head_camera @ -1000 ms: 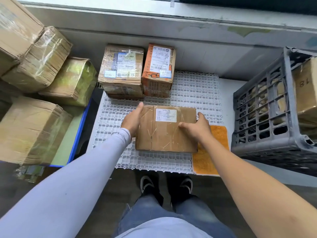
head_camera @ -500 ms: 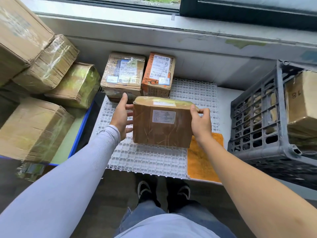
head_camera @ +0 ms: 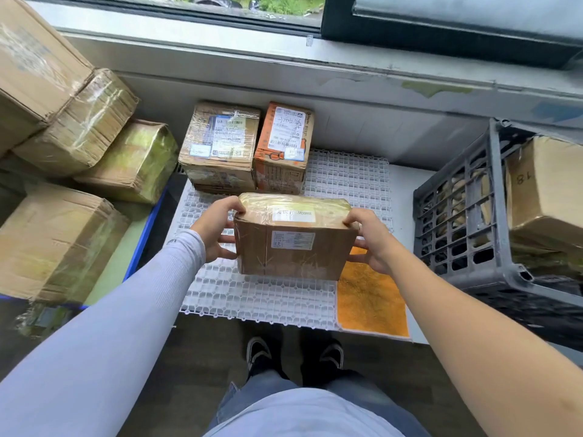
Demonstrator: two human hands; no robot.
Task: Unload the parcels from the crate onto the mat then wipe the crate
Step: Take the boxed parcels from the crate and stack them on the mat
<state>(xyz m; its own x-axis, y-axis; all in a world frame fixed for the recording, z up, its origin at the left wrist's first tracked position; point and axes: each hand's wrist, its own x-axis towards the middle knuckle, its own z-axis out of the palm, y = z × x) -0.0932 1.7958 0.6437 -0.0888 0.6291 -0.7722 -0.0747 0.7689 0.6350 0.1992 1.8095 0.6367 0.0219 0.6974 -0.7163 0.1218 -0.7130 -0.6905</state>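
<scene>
Stacked boxes (head_camera: pixel 63 146) are seen left of the mat (head_camera: pixel 347 178), off it. On the mat's far edge a taped parcel (head_camera: pixel 220 143) and an orange parcel (head_camera: pixel 282 146) stand side by side, touching. Just in front of them, a brown parcel (head_camera: pixel 295 238) is held on edge over the mat. The left hand (head_camera: pixel 214 231) is pressed on its left end, thumb on top; the right hand (head_camera: pixel 372 241) is pressed on its right end: both grips are closed on it. Whether its bottom touches the mat cannot be told. An orange cloth (head_camera: pixel 369 298) lies at the mat's near right corner. Right of the mat, the crate (head_camera: pixel 457 216) has parcels left inside.

Judged step: setting down. The parcel should be lowered flat, close behind the far pair, clear of the cloth, then both grips released together.
</scene>
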